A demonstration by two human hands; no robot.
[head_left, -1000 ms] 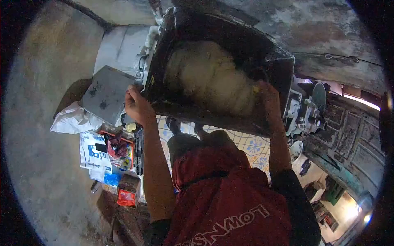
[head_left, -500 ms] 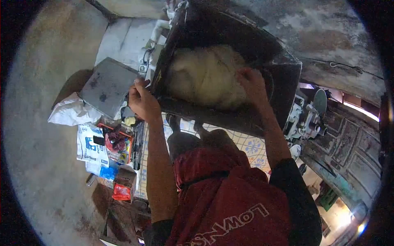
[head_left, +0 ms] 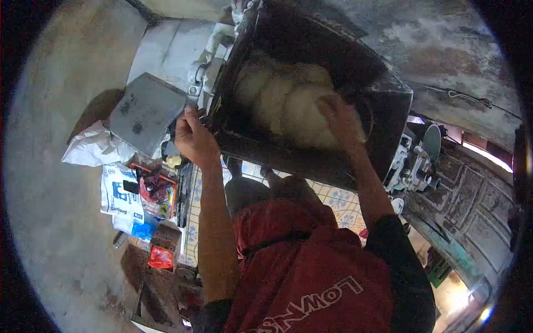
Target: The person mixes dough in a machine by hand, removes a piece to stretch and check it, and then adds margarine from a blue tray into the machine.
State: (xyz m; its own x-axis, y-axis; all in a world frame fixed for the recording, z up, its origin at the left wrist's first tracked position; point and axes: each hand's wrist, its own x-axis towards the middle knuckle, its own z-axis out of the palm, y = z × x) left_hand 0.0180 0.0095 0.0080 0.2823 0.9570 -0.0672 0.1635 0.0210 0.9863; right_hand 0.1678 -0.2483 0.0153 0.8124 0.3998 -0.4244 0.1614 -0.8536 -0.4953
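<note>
"Right hand (head_left: 341, 125), where is it in the head view?"

"Over the right part of the pale dough (head_left: 283, 102), inside the big dark box (head_left: 355, 61)."

"What is the dough like?"

"It's lumpy, with smooth round folds, like fat pillows. The box has dark, flat walls, and its rim has rough white marks."

"What's out on the left?"

"A flat grey board (head_left: 147, 114) with dark spots, and a crumpled white bag (head_left: 97, 145) right by it."

"How is the right hand bent?"

"Its fingers curl down. It's too dim there, so I can't tell if they touch the dough or pinch a bit of it."

"And the left hand (head_left: 197, 141)?"

"Just by the box's left edge, thumb up, fingers curled in. I can't tell if it pinches anything."

"The arms?"

"Both reach forward. The right one leans in over the box's near wall."
</note>
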